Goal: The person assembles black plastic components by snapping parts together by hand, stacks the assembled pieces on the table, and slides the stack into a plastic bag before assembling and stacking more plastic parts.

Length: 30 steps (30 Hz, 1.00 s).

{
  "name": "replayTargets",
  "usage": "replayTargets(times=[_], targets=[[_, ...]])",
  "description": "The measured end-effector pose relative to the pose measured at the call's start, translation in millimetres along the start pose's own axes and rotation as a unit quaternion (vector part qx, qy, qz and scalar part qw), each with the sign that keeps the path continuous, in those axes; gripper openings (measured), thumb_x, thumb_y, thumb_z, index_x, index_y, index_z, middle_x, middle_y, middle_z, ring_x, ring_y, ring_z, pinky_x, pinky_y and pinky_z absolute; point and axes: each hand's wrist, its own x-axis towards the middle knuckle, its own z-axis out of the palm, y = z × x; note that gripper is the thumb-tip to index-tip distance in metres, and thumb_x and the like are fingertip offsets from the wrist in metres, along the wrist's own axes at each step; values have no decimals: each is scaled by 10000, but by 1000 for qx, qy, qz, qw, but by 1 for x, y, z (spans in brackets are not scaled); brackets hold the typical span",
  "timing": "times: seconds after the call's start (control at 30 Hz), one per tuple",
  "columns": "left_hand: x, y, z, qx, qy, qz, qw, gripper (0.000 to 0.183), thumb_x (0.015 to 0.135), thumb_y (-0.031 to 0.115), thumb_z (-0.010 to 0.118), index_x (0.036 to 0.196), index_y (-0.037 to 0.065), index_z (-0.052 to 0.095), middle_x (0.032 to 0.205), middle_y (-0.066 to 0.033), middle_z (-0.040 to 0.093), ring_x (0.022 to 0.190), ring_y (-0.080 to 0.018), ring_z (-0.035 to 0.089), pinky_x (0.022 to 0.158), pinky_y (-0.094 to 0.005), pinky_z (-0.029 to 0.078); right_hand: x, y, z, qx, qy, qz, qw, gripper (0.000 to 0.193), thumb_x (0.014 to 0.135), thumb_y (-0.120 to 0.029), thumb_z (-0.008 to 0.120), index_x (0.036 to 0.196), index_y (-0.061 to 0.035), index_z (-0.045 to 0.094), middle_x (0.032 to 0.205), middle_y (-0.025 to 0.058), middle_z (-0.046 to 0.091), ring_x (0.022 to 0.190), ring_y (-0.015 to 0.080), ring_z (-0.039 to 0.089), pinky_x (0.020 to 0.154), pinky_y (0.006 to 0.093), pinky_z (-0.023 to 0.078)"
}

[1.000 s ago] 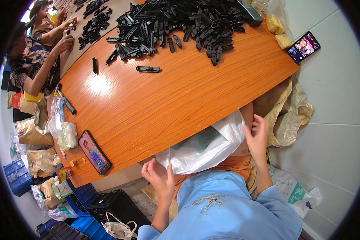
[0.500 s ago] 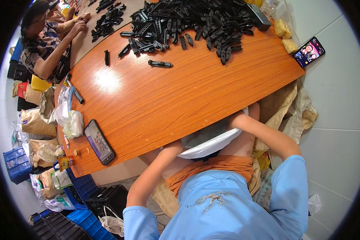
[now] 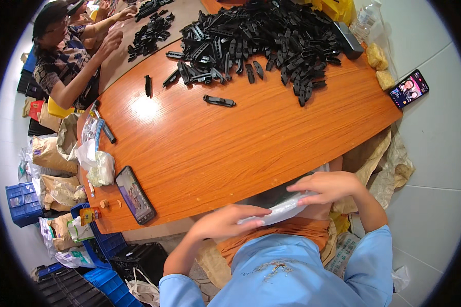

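Note:
On my lap, partly under the table edge, rests a container with a white, plastic-looking rim (image 3: 284, 211); its dark inside is mostly hidden by the table and my hands. My left hand (image 3: 230, 220) is at the rim's left part, fingers stretched out and thumb apart. Over the right part of the rim is my right hand (image 3: 329, 187), also with its fingers extended and thumb spread. I see nothing held in either hand. A large heap of black plastic parts (image 3: 261, 41) covers the far side of the table, and a single black part (image 3: 219, 101) lies in front of it.
A phone (image 3: 135, 195) lies at the table's left edge beside a plastic bag (image 3: 102, 169). Another phone (image 3: 409, 89) leans at the right corner near yellow packets (image 3: 378, 57). Co-workers (image 3: 66, 66) sit at the far left. Sacks and blue crates (image 3: 23, 203) stand on the left.
Both hands have come up from inside the container and under the table edge to its near rim. The view has shifted slightly, so the table appears lower and farther right.

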Motion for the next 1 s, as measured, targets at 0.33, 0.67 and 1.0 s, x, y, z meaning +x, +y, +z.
replayTargets(times=[0.33, 0.67, 1.0], targets=[[101, -50, -139, 345, 525, 183, 757, 330, 861, -19, 612, 1190, 8, 590, 1285, -157, 513, 1141, -334, 521, 947, -362, 441, 61, 53, -73, 24, 643, 156, 750, 447, 854, -282, 690, 1166, -4, 534, 1065, 204, 513, 889, 355, 596, 776, 403, 493], [100, -41, -123, 271, 463, 217, 815, 209, 787, 2, 697, 991, 47, 690, 930, -82, 588, 829, -246, 554, 701, -330, 467, 87, 86, -112, -92, 740, 141, 651, 631, 889, -520, 590, 1313, -65, 492, 1309, 243, 427, 1228, 384, 432, 999, 453, 388], [94, -36, -126, 289, 369, 246, 849, 201, 734, 34, 730, 923, 102, 734, 902, -26, 627, 828, -206, 531, 790, -332, 384, 163, 56, -100, -94, 662, 202, 716, 685, 968, -491, 393, 1444, -11, 283, 1485, 269, 254, 1361, 478, 231, 1125, 537, 175]])
